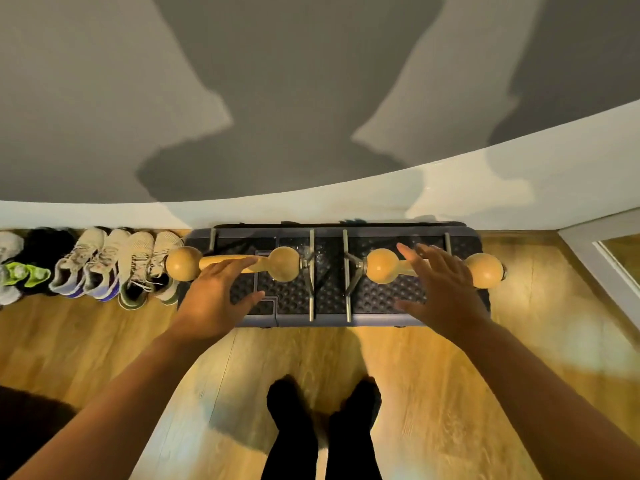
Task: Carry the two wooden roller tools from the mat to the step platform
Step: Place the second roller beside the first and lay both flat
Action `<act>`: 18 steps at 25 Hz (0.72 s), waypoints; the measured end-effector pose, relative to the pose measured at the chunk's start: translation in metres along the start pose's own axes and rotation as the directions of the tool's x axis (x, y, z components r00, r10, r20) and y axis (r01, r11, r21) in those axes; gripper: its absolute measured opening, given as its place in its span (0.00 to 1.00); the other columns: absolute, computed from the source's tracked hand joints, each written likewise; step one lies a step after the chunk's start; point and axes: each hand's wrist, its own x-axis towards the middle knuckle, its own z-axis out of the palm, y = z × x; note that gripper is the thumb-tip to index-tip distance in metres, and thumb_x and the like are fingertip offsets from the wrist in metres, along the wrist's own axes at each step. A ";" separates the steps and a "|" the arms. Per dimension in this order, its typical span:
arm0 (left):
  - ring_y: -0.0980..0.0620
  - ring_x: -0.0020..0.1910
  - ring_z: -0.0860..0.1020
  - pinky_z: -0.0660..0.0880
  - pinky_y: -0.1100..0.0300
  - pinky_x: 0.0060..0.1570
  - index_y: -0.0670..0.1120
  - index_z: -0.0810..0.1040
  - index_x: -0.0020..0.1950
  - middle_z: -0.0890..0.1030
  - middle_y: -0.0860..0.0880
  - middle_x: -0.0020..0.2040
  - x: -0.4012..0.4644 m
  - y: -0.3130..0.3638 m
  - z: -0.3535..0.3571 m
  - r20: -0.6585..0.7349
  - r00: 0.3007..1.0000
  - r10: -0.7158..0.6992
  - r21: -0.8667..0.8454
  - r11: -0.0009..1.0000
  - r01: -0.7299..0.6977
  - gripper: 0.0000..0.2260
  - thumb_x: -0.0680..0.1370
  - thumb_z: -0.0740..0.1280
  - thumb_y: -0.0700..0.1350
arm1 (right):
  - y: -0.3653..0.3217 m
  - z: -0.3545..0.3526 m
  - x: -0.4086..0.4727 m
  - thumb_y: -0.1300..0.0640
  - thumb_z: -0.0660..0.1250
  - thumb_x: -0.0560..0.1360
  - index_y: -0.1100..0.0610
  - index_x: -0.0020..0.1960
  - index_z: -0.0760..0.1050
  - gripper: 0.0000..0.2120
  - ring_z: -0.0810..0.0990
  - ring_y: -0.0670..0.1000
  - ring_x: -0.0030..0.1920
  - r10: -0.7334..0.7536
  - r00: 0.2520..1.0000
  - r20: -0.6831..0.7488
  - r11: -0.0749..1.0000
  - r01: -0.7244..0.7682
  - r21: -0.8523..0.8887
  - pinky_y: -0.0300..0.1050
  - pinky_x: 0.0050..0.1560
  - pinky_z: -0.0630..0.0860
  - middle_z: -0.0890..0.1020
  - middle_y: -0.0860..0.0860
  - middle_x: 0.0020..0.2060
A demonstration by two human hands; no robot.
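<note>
Two wooden roller tools, left [231, 264] and right [434, 267], are lying on the step platform [329, 306]; left hand [214, 299] and right hand [446, 289] are hovering above, each grip wide and empty.

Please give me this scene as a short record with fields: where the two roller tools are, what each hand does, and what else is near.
left tool: wooden roller tool lying on the step platform, left part
right tool: second wooden roller tool lying on the platform, right part
left hand: left hand open, fingers spread over the left tool's handle, not closed on it
right hand: right hand open above the right tool's handle
platform place: on the wooden floor, against the wall
nearby: row of shoes left of the platform
</note>
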 end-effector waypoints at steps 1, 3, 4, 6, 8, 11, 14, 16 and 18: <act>0.40 0.71 0.73 0.73 0.40 0.67 0.53 0.70 0.76 0.76 0.47 0.73 0.006 -0.003 0.006 -0.024 0.999 0.030 0.034 0.999 -0.030 0.35 0.72 0.78 0.56 | 0.005 0.004 0.003 0.39 0.80 0.67 0.45 0.82 0.55 0.52 0.58 0.64 0.80 -0.002 1.000 0.012 0.999 0.003 -0.034 0.71 0.75 0.58 0.66 0.59 0.79; 0.38 0.78 0.64 0.64 0.36 0.73 0.53 0.62 0.81 0.68 0.45 0.79 0.023 -0.010 0.017 -0.045 0.997 0.070 0.128 0.990 -0.063 0.46 0.68 0.79 0.60 | 0.016 0.010 0.012 0.37 0.79 0.65 0.43 0.83 0.52 0.56 0.50 0.64 0.82 -0.022 1.000 0.021 0.993 0.024 -0.112 0.74 0.76 0.51 0.60 0.59 0.81; 0.38 0.80 0.59 0.59 0.35 0.75 0.54 0.57 0.83 0.63 0.45 0.81 0.032 -0.012 0.022 -0.037 0.997 0.067 0.169 0.984 -0.060 0.51 0.66 0.79 0.62 | 0.022 0.013 0.016 0.36 0.80 0.64 0.43 0.83 0.50 0.58 0.47 0.64 0.82 -0.023 0.999 0.024 0.991 0.026 -0.133 0.74 0.75 0.49 0.57 0.59 0.82; 0.38 0.81 0.57 0.55 0.34 0.77 0.54 0.54 0.83 0.61 0.45 0.82 0.043 -0.016 0.034 -0.016 0.998 0.054 0.207 0.977 -0.050 0.55 0.64 0.79 0.65 | 0.033 0.021 0.025 0.34 0.80 0.62 0.41 0.83 0.45 0.62 0.44 0.65 0.82 -0.015 0.999 0.045 0.988 0.021 -0.151 0.76 0.74 0.50 0.54 0.59 0.83; 0.37 0.80 0.60 0.53 0.34 0.77 0.53 0.59 0.82 0.66 0.45 0.80 0.053 -0.027 0.048 -0.009 0.994 0.109 0.244 0.964 -0.104 0.51 0.64 0.77 0.66 | 0.043 0.031 0.041 0.33 0.79 0.62 0.40 0.83 0.42 0.63 0.42 0.65 0.82 0.004 0.996 0.091 0.982 0.014 -0.190 0.79 0.73 0.52 0.52 0.59 0.83; 0.35 0.79 0.61 0.55 0.32 0.75 0.53 0.61 0.81 0.67 0.43 0.79 0.079 -0.051 0.059 0.042 0.978 0.205 0.332 0.920 -0.207 0.52 0.62 0.80 0.65 | 0.057 0.049 0.065 0.30 0.77 0.64 0.40 0.83 0.40 0.62 0.39 0.65 0.82 0.036 0.985 0.166 0.959 0.013 -0.284 0.79 0.73 0.52 0.48 0.58 0.84; 0.36 0.81 0.54 0.52 0.31 0.75 0.55 0.57 0.83 0.61 0.44 0.82 0.095 -0.068 0.067 0.097 0.981 0.167 0.392 0.900 -0.192 0.56 0.62 0.79 0.68 | 0.065 0.058 0.080 0.27 0.75 0.62 0.41 0.83 0.43 0.62 0.37 0.66 0.81 0.041 0.986 0.163 0.965 0.003 -0.261 0.83 0.70 0.56 0.46 0.58 0.84; 0.38 0.82 0.51 0.50 0.32 0.76 0.56 0.55 0.83 0.58 0.44 0.84 0.099 -0.072 0.069 0.100 0.982 0.160 0.391 0.901 -0.187 0.56 0.62 0.78 0.69 | 0.067 0.058 0.084 0.26 0.74 0.61 0.41 0.83 0.43 0.62 0.35 0.68 0.80 0.067 0.984 0.165 0.964 -0.021 -0.264 0.82 0.68 0.58 0.43 0.57 0.84; 0.38 0.83 0.49 0.49 0.31 0.75 0.56 0.56 0.83 0.56 0.45 0.84 0.106 -0.074 0.067 0.096 0.983 0.156 0.387 0.904 -0.182 0.55 0.62 0.79 0.68 | 0.069 0.056 0.085 0.28 0.74 0.65 0.41 0.83 0.41 0.60 0.34 0.69 0.80 0.092 0.972 0.218 0.954 -0.024 -0.297 0.80 0.69 0.60 0.40 0.57 0.84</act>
